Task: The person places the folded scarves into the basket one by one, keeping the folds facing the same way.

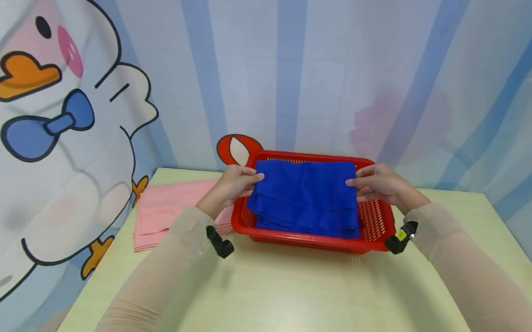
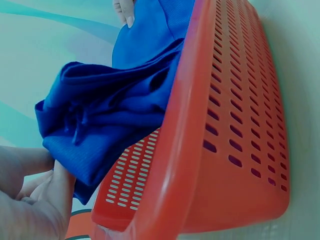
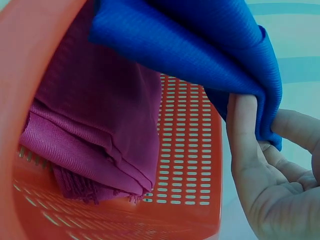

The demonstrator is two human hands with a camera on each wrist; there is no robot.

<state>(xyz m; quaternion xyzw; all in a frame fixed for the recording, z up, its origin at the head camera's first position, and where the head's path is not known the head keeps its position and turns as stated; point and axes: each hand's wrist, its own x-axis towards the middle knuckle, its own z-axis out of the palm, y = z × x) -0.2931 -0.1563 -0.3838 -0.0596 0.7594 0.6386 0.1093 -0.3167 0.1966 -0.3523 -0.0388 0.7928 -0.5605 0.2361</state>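
Note:
A folded blue cloth [image 1: 307, 196] is held just above a red slotted basket [image 1: 374, 228] on the table. My left hand [image 1: 237, 182] pinches the cloth's left edge [image 2: 75, 160], and my right hand [image 1: 374, 185] pinches its right edge [image 3: 250, 75]. The cloth sags in layers over the basket's front. In the right wrist view a folded magenta cloth [image 3: 95, 130] with a fringed end lies inside the basket [image 3: 190, 165], under the blue one. The left wrist view shows the basket's outer wall [image 2: 235, 130] with the blue cloth bunched above it.
A stack of pink cloths [image 1: 162, 215] lies flat on the pale green table [image 1: 294, 300] to the left of the basket. A cartoon-printed backdrop [image 1: 69, 98] stands behind and to the left. Small black wrist cameras [image 1: 219, 242] sit on both sleeves.

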